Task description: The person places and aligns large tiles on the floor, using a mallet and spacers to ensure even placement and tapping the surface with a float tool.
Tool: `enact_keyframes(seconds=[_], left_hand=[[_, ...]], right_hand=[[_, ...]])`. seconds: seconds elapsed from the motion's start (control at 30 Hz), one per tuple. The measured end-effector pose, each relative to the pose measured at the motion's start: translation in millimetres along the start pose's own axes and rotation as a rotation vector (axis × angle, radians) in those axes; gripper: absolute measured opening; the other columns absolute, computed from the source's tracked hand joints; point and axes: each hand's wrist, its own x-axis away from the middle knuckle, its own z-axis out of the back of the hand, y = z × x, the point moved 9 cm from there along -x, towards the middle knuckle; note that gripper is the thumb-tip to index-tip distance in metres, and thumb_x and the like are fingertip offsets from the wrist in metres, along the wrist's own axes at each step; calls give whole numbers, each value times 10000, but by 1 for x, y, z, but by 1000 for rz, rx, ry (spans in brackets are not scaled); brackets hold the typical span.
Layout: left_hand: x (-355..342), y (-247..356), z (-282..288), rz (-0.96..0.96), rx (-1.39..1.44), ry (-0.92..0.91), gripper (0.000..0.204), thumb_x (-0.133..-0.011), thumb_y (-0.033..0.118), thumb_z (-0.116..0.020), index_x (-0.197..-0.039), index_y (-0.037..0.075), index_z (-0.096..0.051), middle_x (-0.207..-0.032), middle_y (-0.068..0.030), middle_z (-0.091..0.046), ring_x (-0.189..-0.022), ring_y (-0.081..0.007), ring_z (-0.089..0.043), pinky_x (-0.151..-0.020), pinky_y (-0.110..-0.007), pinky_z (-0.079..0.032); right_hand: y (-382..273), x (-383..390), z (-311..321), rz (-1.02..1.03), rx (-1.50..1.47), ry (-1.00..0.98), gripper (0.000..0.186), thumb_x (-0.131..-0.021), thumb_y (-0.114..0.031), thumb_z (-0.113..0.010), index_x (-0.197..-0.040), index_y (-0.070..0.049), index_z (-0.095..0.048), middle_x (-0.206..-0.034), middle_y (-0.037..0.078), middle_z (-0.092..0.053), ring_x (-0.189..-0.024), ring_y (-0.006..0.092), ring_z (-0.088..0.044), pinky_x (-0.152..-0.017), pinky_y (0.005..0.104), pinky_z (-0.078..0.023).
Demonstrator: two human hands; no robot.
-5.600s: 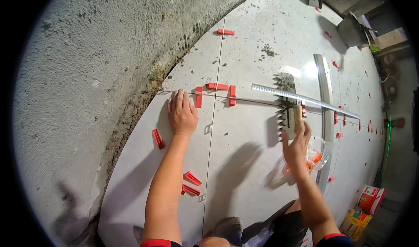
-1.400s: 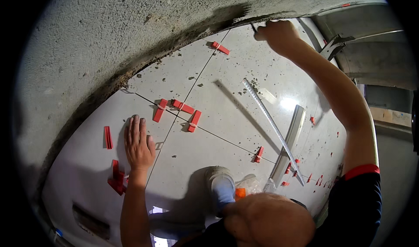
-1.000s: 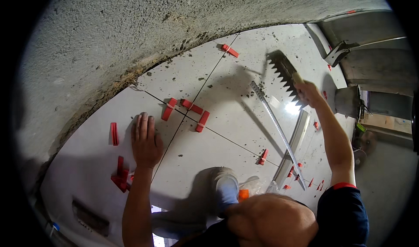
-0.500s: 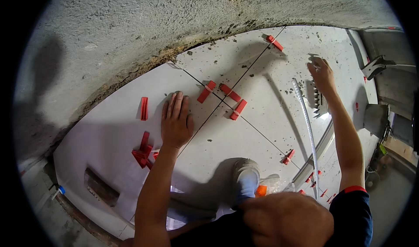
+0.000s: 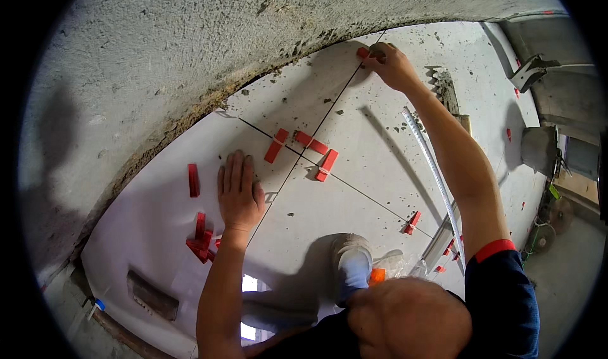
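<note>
Pale floor tiles (image 5: 380, 169) spread below a rough grey concrete wall (image 5: 190, 42), specked with mortar. A long metal straightedge (image 5: 437, 181) lies partly hidden behind the right forearm, and a notched trowel (image 5: 446, 89) beyond it is hard to make out. Three red clips (image 5: 304, 148) sit at the joint crossing. The left hand (image 5: 239, 191) rests flat on a tile, fingers spread, holding nothing. The right hand (image 5: 392, 64) pinches a red clip (image 5: 363, 53) at the far joint.

Bare forearms, bare hands; dark navy short sleeve with red cuff band; shoe possibly light grey-blue.
</note>
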Motion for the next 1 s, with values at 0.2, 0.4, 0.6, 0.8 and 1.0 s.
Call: enact_keyframes(seconds=[0.2,0.4,0.6,0.8,1.0], left_hand=[[0,-1,-2,10,-9,-18,556,-936,224,-505,-1451,20,-461,-1550,-173,-398,-1444,-364,-362,-1182,-518,-277],[0,-1,-2,3,-11,-17,567,-942,241,-496,-1467,35,-446,-1562,-161,-385,-1453,-354,-351,-1187,-517,-264],[-1,0,-3,6,-20,-14,558,-946,248,-489,-1462,37,-454,-1558,-159,-393,-1452,-352,-352,-1188,-516,-262],[-2,1,-1,-4,-13,9,556,-946,244,-497,-1457,27,-456,-1548,-164,-402,-1447,-358,-355,-1185,-517,-262],[-3,3,-1,2,-21,2,566,-951,260,-503,-1452,1,-459,-1537,-188,-406,-1442,-377,-358,-1192,-526,-254]], right_hand=[[-4,-7,-14,-3,60,107,404,-867,-402,-714,-1063,-51,-678,-1059,170,-647,-1011,357,-630,-889,442,-500],[-4,-5,-13,24,49,60,419,-847,-439,-725,-1053,-77,-683,-1060,153,-658,-1023,332,-637,-907,437,-502],[-8,-1,-12,19,52,112,429,-822,-446,-755,-1027,-77,-677,-1056,150,-650,-1037,341,-627,-907,445,-500],[-9,-1,-9,-6,-6,110,442,-816,-443,-764,-1034,-67,-681,-1069,143,-650,-1072,333,-615,-918,447,-495],[-46,57,3,-4,-53,281,576,-911,-369,-691,-1332,-10,-529,-1300,227,-554,-1173,399,-577,-1005,455,-483]])
